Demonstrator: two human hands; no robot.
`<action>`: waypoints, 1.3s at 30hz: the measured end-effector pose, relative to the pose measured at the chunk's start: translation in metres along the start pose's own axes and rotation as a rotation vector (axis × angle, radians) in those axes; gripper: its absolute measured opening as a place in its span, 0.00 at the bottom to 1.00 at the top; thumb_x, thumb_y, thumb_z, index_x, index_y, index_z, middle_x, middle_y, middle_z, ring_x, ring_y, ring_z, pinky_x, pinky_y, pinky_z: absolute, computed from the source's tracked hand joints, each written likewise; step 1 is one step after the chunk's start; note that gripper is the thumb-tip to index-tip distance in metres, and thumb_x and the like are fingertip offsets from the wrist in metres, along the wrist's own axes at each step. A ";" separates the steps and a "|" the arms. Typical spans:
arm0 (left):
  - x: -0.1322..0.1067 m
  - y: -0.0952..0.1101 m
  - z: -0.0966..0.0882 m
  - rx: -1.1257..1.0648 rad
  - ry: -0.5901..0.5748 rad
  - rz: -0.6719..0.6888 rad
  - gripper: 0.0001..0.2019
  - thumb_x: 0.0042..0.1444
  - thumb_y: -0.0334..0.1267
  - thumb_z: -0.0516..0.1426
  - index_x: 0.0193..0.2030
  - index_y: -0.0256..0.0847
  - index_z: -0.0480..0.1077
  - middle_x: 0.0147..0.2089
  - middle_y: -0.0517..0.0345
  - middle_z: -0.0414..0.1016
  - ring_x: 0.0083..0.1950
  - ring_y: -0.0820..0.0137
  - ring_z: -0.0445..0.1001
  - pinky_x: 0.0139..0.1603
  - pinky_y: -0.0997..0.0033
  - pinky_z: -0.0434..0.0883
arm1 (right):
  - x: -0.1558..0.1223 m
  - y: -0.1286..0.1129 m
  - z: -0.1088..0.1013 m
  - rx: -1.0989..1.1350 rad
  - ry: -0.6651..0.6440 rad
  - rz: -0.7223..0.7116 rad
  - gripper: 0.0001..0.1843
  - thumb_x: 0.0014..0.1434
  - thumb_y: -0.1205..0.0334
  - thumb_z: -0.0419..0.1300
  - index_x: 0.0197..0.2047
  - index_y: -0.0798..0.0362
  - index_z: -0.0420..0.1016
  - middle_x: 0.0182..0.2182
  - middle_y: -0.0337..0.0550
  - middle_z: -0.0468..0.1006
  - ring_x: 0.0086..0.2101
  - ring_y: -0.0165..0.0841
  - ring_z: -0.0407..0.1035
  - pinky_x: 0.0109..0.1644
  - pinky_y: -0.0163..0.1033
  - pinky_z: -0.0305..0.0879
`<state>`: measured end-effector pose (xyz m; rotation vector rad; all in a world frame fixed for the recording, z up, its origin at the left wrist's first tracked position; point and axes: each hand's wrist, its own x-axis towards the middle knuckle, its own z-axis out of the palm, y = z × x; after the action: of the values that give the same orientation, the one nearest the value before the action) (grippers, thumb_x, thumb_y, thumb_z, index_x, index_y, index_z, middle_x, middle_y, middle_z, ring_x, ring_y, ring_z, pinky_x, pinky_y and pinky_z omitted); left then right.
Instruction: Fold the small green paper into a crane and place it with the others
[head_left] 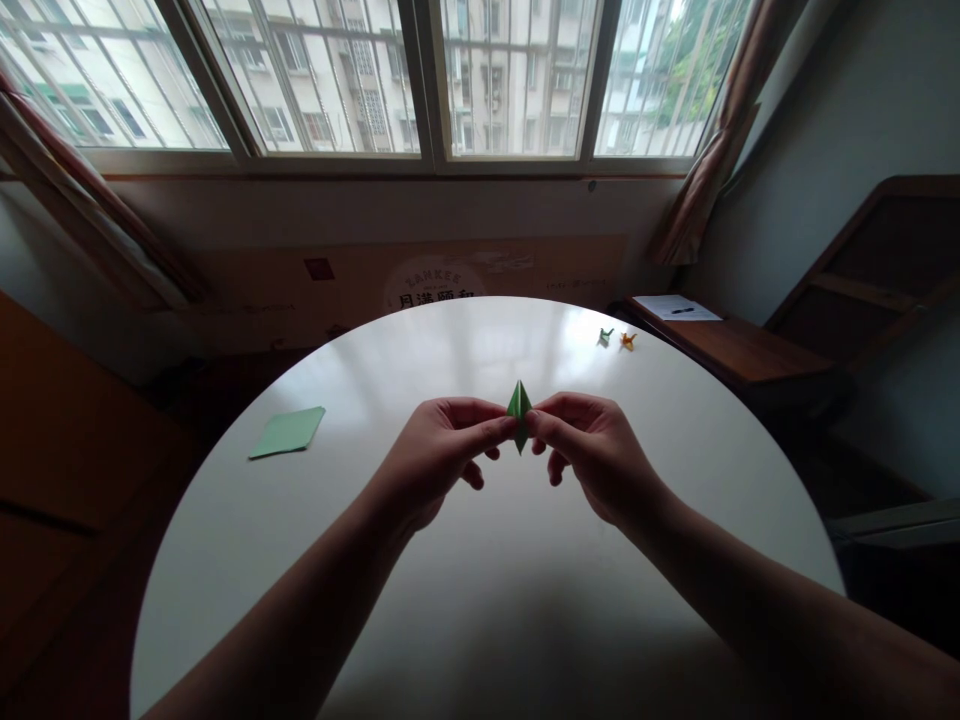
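At the far left of the round white bench [225, 560], a flat green sheet [287, 432] lies close to the curved rim, with only a thin strip of bare top between it and the drop-off. From that sheet inward the surface is open all the way to the left hand [435, 455], which hangs above the middle of the bench. Its thumb and fingers [491, 428] are pressed together, pinching the left edge of a folded green paper [519, 410].

This paper is a narrow kite shape held upright in the air above the bench, one sharp point up and one down. The right hand [592, 450] meets it from the other side, thumb and forefinger pinching its right edge and the other fingers curled loosely below. The two hands nearly touch at the paper.

The near half of the bench, under both forearms, is bare. Toward the far right rim sit a small green paper figure [605, 336] and an orange paper figure [628, 341], just beside each other and well apart from the hands. Past that rim a wooden side table [742, 350] carries a white sheet [679, 308] with a pen [682, 310] on it.
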<state>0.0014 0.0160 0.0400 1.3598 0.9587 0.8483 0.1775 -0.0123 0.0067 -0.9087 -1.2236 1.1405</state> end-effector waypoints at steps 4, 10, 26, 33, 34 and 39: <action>-0.001 0.001 0.000 0.026 0.006 0.012 0.11 0.45 0.42 0.70 0.33 0.39 0.81 0.27 0.56 0.75 0.26 0.73 0.66 0.17 0.81 0.62 | 0.000 0.000 0.000 0.006 0.004 0.009 0.12 0.53 0.54 0.70 0.32 0.55 0.81 0.23 0.40 0.76 0.24 0.30 0.69 0.17 0.30 0.63; 0.000 0.000 0.001 0.000 0.009 -0.005 0.09 0.44 0.40 0.70 0.32 0.38 0.81 0.27 0.56 0.75 0.27 0.73 0.67 0.17 0.82 0.62 | -0.001 0.000 0.002 0.017 0.002 0.018 0.12 0.54 0.54 0.70 0.31 0.55 0.81 0.22 0.40 0.76 0.23 0.30 0.68 0.17 0.29 0.63; -0.001 -0.001 0.002 0.088 0.030 0.083 0.10 0.47 0.42 0.68 0.32 0.38 0.81 0.28 0.55 0.76 0.28 0.71 0.69 0.17 0.80 0.64 | -0.001 0.000 0.002 -0.102 0.020 -0.050 0.12 0.55 0.53 0.68 0.30 0.55 0.81 0.23 0.41 0.76 0.22 0.29 0.67 0.17 0.30 0.64; -0.002 -0.002 0.003 0.030 0.046 0.052 0.07 0.46 0.39 0.69 0.29 0.39 0.80 0.25 0.58 0.74 0.25 0.74 0.68 0.18 0.82 0.63 | -0.002 0.000 0.004 -0.115 0.010 -0.058 0.10 0.55 0.56 0.68 0.31 0.55 0.82 0.23 0.40 0.77 0.22 0.29 0.68 0.17 0.30 0.65; -0.002 -0.002 0.003 0.013 0.045 0.036 0.07 0.46 0.39 0.69 0.28 0.39 0.80 0.25 0.59 0.73 0.25 0.75 0.67 0.18 0.82 0.63 | -0.002 0.000 0.004 -0.114 0.013 -0.059 0.10 0.55 0.56 0.68 0.31 0.55 0.82 0.23 0.40 0.77 0.22 0.29 0.68 0.17 0.30 0.65; -0.002 -0.003 0.003 -0.029 0.039 -0.014 0.09 0.47 0.43 0.68 0.28 0.39 0.80 0.26 0.58 0.73 0.26 0.75 0.66 0.18 0.83 0.63 | -0.002 0.001 0.004 -0.078 0.014 -0.047 0.11 0.57 0.55 0.67 0.31 0.55 0.81 0.23 0.40 0.76 0.22 0.28 0.67 0.17 0.29 0.64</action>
<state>0.0031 0.0132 0.0367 1.3143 0.9821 0.8777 0.1738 -0.0141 0.0055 -0.9404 -1.2790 1.0538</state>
